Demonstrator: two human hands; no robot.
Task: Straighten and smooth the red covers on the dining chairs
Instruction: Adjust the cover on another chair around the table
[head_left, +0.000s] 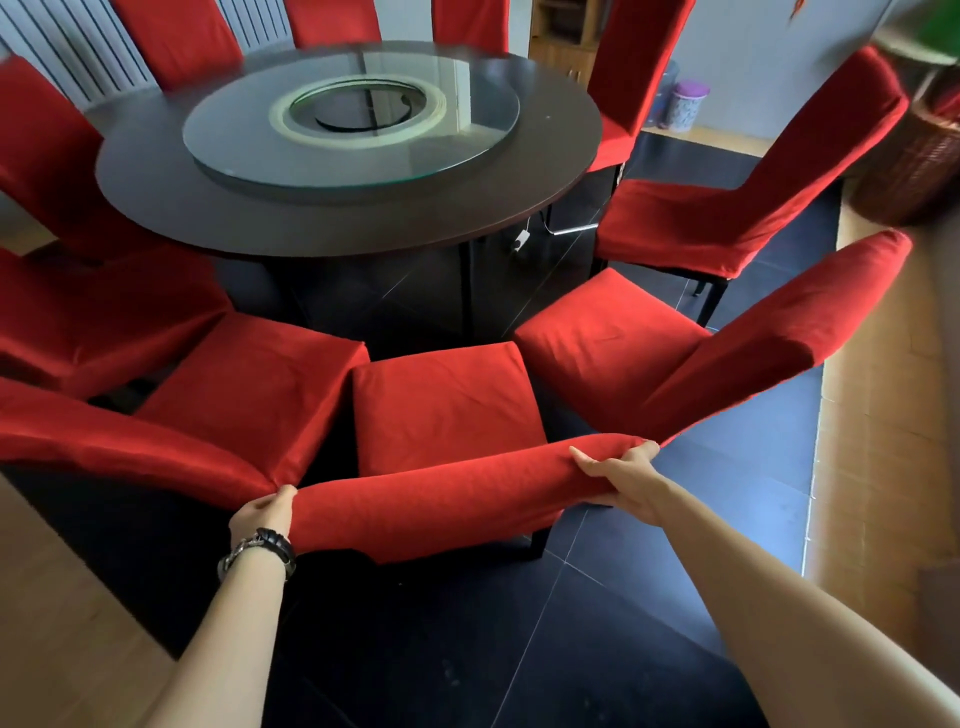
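Note:
The dining chair nearest me wears a red cover (431, 499), its backrest top running across the lower middle and its seat (441, 405) beyond it. My left hand (265, 512), with a dark bracelet on the wrist, grips the left end of the backrest top. My right hand (621, 475) grips the right end, thumb lying over the fabric. The seat cover shows faint creases. Red-covered chairs stand close on either side: one to the left (249, 389) and one to the right (675, 353).
Several more red-covered chairs ring a dark round table (322, 218) with a glass turntable (353, 114). The floor under the table is dark tile (519, 623), wood flooring lies at the sides. A wicker basket (914, 166) stands at far right, a small bin (688, 106) behind.

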